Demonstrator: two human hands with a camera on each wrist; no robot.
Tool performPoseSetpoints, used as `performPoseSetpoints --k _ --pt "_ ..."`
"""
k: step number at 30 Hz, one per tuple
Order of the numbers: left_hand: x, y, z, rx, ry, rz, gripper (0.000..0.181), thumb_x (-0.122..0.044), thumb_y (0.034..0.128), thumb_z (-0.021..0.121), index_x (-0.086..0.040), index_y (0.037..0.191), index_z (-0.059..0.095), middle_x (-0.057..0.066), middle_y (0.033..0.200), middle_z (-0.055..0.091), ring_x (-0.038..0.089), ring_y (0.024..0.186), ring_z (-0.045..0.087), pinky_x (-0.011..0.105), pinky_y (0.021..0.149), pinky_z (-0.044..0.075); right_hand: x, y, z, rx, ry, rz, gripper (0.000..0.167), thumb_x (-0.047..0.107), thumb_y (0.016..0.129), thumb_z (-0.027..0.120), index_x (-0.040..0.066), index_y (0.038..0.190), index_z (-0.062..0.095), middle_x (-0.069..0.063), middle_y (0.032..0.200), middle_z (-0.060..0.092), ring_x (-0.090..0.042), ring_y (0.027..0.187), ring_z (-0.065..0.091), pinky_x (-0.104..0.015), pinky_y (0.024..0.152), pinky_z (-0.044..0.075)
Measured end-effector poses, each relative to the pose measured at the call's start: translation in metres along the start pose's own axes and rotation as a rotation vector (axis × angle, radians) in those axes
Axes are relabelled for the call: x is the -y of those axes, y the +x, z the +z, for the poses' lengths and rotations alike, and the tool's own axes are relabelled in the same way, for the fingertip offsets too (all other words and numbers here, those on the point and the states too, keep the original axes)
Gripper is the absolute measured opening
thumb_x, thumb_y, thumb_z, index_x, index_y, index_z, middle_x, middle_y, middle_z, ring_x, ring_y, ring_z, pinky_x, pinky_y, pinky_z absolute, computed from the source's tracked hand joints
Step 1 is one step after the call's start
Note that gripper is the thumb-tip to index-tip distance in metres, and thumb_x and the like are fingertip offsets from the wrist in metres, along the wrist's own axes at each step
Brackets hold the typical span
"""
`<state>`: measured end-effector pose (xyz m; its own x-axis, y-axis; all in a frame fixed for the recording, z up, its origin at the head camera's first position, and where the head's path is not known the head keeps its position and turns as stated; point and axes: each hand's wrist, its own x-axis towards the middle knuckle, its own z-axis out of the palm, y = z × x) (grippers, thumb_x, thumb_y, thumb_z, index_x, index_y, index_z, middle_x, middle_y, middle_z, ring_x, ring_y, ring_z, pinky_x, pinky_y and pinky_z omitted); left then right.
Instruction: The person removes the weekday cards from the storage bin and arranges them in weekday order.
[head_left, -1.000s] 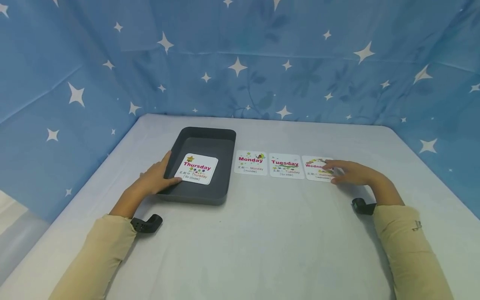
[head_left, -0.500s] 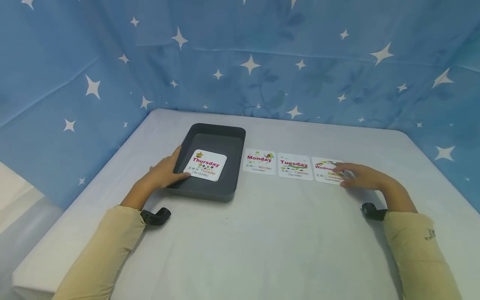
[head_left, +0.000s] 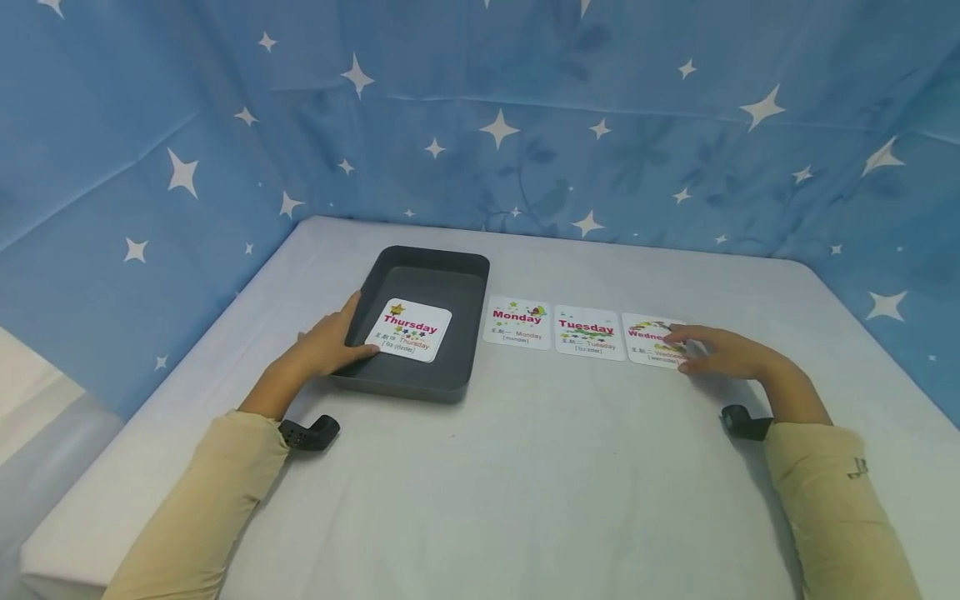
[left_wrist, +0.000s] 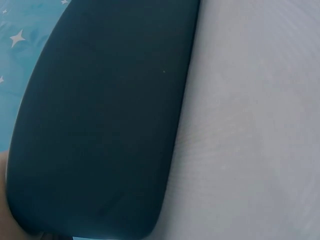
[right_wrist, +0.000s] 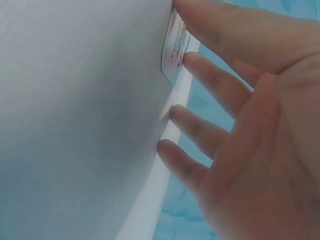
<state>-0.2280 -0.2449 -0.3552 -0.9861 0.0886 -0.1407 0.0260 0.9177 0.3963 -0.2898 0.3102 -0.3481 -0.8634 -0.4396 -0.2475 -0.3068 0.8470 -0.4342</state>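
Note:
A dark grey tray [head_left: 408,385] stands on the left of the table, a white Thursday card [head_left: 414,330] lying in it. My left hand [head_left: 318,343] holds the tray's left side, its thumb reaching over the rim to the card's lower left corner. To the right of the tray, the Monday [head_left: 516,323], Tuesday [head_left: 588,333] and Wednesday [head_left: 648,346] cards lie in a row. My right hand [head_left: 731,354] rests at the right edge of the Wednesday card, fingers relaxed and spread, thumb and fingertips touching it; the right wrist view shows this hand [right_wrist: 260,135] low beside the card [right_wrist: 175,50].
A white cloth covers the table [head_left: 525,500]. Behind it and at both sides hangs a blue curtain [head_left: 420,75] with white stars. The left wrist view shows mostly the tray's dark outer wall [left_wrist: 100,125] and the white cloth [left_wrist: 250,125].
The head view has swung a little left since a second ago, so things appear further right. Both hands and all the cards have kept their places.

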Motion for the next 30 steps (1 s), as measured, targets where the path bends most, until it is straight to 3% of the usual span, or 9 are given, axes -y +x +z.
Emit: performPoseSetpoints --k 5,13,18,21,27,30 --pt "0.005 -0.002 0.001 -0.007 -0.018 0.005 0.095 -0.040 0.0856 0.059 -0.004 0.146 -0.005 0.034 0.144 0.020 0.052 0.130 0.021 0.078 0.090 0.013 0.005 0.005 -0.002 -0.033 -0.016 0.016 0.055 0.030 0.084 0.063 0.007 0.130 0.047 -0.026 0.146 0.024 -0.052 0.131 0.016 -0.069 0.097 0.017" --pt "0.006 -0.002 0.002 -0.012 -0.017 0.003 0.095 -0.042 0.0853 0.059 -0.006 0.147 -0.005 0.032 0.144 0.022 0.052 0.130 0.022 0.078 0.090 0.013 0.025 0.013 -0.003 -0.232 -0.009 -0.030 0.060 0.029 0.086 0.061 0.001 0.135 0.040 -0.025 0.147 0.023 -0.048 0.133 0.016 -0.067 0.100 0.016" --pt "0.000 0.002 -0.003 -0.011 -0.006 0.001 0.095 -0.042 0.0853 0.059 -0.008 0.147 -0.004 0.030 0.145 0.023 0.051 0.131 0.022 0.077 0.092 0.011 0.064 0.047 0.010 -0.333 0.009 -0.077 0.058 0.032 0.090 0.055 0.004 0.138 0.037 -0.019 0.148 0.024 -0.043 0.135 0.017 -0.064 0.102 0.018" --pt "-0.001 0.002 -0.001 -0.014 -0.002 -0.005 0.095 -0.042 0.0850 0.059 -0.008 0.147 -0.004 0.029 0.145 0.024 0.050 0.131 0.022 0.077 0.093 0.012 0.103 0.077 0.025 -0.385 0.032 -0.172 0.053 0.028 0.091 0.055 0.005 0.136 0.040 -0.016 0.148 0.029 -0.039 0.136 0.021 -0.059 0.105 0.020" --pt "-0.001 0.001 0.003 -0.022 0.001 -0.032 0.095 -0.043 0.0845 0.060 -0.010 0.147 -0.003 0.027 0.145 0.027 0.047 0.132 0.024 0.075 0.095 0.013 0.190 0.128 0.061 -0.623 0.121 -0.517 0.034 0.016 0.089 0.056 0.002 0.120 0.057 -0.015 0.133 0.050 -0.032 0.128 0.039 -0.048 0.107 0.027" --pt "-0.001 0.001 0.003 -0.032 0.001 -0.041 0.094 -0.043 0.0846 0.060 -0.011 0.148 -0.003 0.026 0.145 0.027 0.047 0.133 0.024 0.074 0.096 0.013 0.228 0.143 0.076 -0.645 0.131 -0.617 0.032 0.018 0.088 0.057 0.002 0.117 0.059 -0.014 0.131 0.052 -0.030 0.126 0.041 -0.047 0.107 0.028"
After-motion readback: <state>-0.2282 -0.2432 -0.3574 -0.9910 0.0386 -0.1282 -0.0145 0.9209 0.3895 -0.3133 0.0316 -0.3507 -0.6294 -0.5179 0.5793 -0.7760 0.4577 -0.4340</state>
